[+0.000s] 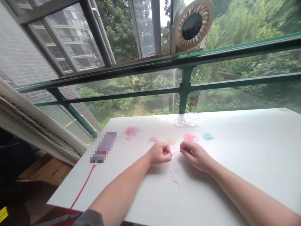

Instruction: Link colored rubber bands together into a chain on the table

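Between my two hands runs a thin, taut pink rubber band (175,152), pinched at either end. My left hand (161,153) is closed on its left end, thumb against the curled fingers. The fingertips of my right hand (194,153) are pressed together on the other end. Below my left hand a pale pink chain of bands (174,175) trails over the white table; whether it joins the taut band I cannot tell. Just beyond the hands lie small piles of loose bands: purple (153,139), yellow (171,140), pink (190,137) and turquoise (208,136).
A larger mixed pile of bands (131,132) lies at the back left. Behind the hands stand a clear round tub (192,118) and its lid (179,122). A blurred-out purple object (104,147) with a red cord (82,187) is at the table's (246,150) left.
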A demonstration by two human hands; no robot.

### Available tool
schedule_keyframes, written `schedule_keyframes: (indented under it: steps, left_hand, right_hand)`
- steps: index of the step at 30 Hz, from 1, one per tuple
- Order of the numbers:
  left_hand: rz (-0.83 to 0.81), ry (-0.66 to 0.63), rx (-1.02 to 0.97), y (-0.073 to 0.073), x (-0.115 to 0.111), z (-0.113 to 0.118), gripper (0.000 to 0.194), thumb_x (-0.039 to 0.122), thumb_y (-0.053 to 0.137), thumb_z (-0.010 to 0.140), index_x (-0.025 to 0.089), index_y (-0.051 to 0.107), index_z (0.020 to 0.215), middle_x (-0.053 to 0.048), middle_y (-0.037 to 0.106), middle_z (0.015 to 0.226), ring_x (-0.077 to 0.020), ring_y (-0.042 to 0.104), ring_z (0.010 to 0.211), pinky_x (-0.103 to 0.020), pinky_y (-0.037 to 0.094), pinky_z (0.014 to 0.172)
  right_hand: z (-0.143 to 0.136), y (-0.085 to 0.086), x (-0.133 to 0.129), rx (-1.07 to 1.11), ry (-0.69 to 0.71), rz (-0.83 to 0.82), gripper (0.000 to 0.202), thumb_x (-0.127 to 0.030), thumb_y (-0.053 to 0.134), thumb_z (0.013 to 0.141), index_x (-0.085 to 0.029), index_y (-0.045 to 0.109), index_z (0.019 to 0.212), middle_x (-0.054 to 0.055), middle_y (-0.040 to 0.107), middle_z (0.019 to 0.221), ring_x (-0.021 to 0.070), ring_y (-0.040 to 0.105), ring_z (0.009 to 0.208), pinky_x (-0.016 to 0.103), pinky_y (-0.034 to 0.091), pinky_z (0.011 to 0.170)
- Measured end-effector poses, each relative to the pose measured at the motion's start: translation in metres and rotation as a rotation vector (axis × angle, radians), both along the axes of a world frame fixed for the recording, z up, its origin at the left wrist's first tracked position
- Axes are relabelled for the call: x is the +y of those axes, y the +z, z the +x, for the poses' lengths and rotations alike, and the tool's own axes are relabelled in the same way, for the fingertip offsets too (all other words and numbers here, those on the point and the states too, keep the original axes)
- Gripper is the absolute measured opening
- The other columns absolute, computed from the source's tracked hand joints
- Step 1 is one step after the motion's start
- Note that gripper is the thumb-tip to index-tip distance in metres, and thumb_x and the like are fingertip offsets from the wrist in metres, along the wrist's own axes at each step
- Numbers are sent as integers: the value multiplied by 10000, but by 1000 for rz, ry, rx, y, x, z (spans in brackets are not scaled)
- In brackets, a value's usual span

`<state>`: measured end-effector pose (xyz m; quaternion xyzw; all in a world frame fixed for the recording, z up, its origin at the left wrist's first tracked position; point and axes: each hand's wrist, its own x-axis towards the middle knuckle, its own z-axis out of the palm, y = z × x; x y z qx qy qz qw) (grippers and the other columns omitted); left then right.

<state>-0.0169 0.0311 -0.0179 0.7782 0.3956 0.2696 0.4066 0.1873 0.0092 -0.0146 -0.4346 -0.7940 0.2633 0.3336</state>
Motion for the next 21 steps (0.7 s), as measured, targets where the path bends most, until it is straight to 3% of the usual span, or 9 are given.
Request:
schedule_keyframes:
  steps: [4, 13, 21]
  left_hand:
    - [33, 89, -59, 1, 4, -2, 147, 178, 556, 625, 149, 435, 548, 60, 377, 470, -47, 331, 442, -182, 244, 422]
    - [238, 180, -74, 9, 2, -5, 175, 287, 530, 758, 133, 569, 687, -12, 557, 642, -88, 469, 592, -220, 399, 579]
    - [207, 54, 0, 9, 2, -6, 183, 292, 546, 755, 125, 609, 717, -25, 579, 636, -96, 487, 597, -220, 409, 580]
  right_hand:
    - [3, 4, 2, 88, -96, 0, 107, -247, 443, 803, -190, 452, 713, -20, 436, 596, 112, 394, 547, 248, 331, 529]
    - [5, -1, 5, 255, -138, -93, 151, -318, 490, 797, -178, 500, 743, -4, 494, 639, 111, 428, 565, 242, 358, 537]
    - [6, -3, 6, 205, -182, -58, 149, -317, 499, 779, -176, 544, 758, 0, 532, 633, 108, 436, 540, 239, 366, 527]
